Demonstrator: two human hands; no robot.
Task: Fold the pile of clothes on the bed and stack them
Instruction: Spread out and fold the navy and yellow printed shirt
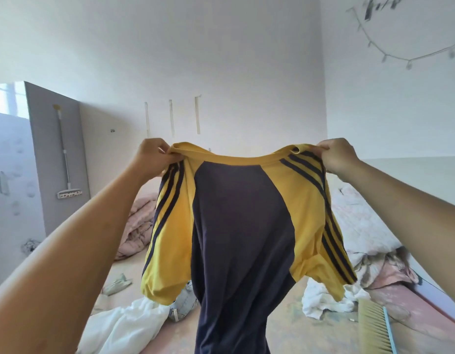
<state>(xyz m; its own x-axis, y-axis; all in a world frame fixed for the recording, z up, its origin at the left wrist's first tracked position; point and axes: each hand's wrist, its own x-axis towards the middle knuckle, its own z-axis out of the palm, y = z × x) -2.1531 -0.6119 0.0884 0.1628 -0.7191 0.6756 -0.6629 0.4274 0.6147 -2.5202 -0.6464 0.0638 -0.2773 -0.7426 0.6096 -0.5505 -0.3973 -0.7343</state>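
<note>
A navy T-shirt [236,226] with yellow sleeves and dark stripes hangs spread out in the air in front of me, high above the bed [285,323]. My left hand [153,157] pinches its left shoulder near the collar. At the other shoulder my right hand [336,155] pinches the fabric. The shirt's lower part runs out of the frame's bottom. Below it lie a white garment [124,325], a pair of light jeans [184,302] and another white cloth [323,300], partly hidden by the shirt.
A pink blanket [137,226] is bunched at the bed's far left, and a white and pink quilt [366,226] lies along the right wall. A small greenish cloth [118,283] lies on the sheet. A comb-like brush [377,325] is at the lower right. A mop [65,159] hangs on the grey wall.
</note>
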